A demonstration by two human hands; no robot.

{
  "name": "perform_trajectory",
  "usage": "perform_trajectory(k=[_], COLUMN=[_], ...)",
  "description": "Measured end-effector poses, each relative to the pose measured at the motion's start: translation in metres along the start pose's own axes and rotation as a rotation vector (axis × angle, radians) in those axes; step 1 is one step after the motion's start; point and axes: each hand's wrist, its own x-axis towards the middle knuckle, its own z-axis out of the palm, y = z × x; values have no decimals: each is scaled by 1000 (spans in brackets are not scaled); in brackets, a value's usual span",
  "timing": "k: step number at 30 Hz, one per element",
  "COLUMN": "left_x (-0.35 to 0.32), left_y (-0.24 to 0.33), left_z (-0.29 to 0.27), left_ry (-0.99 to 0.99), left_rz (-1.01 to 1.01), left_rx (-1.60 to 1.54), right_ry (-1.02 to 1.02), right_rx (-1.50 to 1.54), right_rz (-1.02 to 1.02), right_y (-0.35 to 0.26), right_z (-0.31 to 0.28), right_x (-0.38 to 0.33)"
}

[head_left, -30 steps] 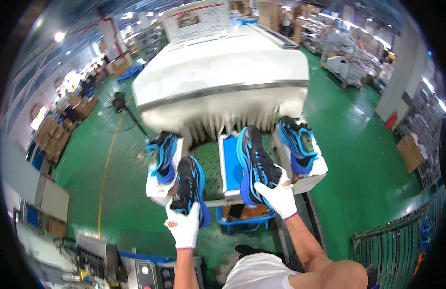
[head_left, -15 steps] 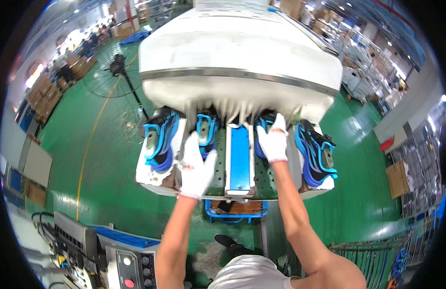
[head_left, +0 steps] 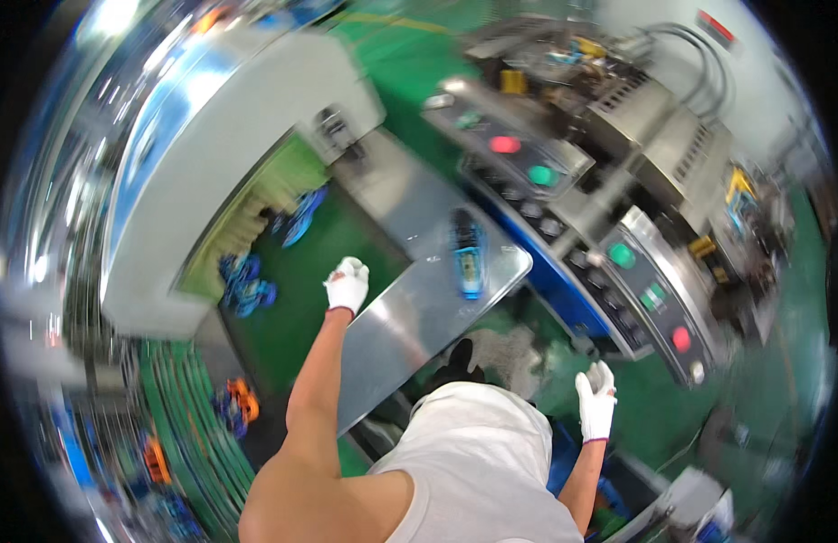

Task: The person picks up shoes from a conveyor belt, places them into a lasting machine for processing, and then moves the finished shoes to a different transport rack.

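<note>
My left hand (head_left: pixel 347 285), in a white knit glove, reaches over a green conveyor belt (head_left: pixel 315 303) beside a metal table. Its fingers look loosely bent, with nothing visible in them. My right hand (head_left: pixel 596 402), gloved alike, hangs low on the right, fingers extended and holding nothing visible. A blue and black shoe (head_left: pixel 468 258) lies on the metal table (head_left: pixel 396 312), apart from both hands. Two more blue shoes, one farther (head_left: pixel 301 217) and one nearer (head_left: pixel 246 284), sit on the belt at the mouth of a white machine. Motion blur softens the picture.
The white tunnel-like machine (head_left: pixel 179 172), with a strip curtain, stands at the upper left. Control panels with red and green buttons (head_left: pixel 650 294) are on the right. An orange and dark shoe (head_left: pixel 238 404) lies by a rack of green rails (head_left: pixel 188 398) at the lower left.
My view has swung round to the left, and the white machine with shoes on it is no longer in front of me. Both hands have come away from those shoes and moved apart.
</note>
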Motion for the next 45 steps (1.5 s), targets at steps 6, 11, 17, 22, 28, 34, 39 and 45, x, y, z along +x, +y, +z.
perform_trajectory(k=[6,11,17,22,28,34,39,45], left_x=[-141,-100,12,15,-22,-63,-85,-141], left_y=[-203,-288,-380,-415,-266,-7,161,373], left_z=[-24,-60,-61,-44,-58,-18,-56,-107], left_ry=[132,324,313,567,372,24,-273,-687], left_rz=[-747,-924,-440,-284,-202,301,607,1142], left_rx=[80,-61,148,119,-84,-545,-851,-790], right_ry=[-276,-343,-316,-456,-794,-841,-578,-144], right_rx=[-431,-741,-920,-1045,-592,-1027,-841,162], right_rz=[65,192,310,24,-217,-949,-713,-266], right_y=[42,86,52,-56,-164,-195,-225,-168], right_z=[5,-25,-54,82,262,322,187,16], right_x=[-7,16,47,73,12,-24,-8,-14])
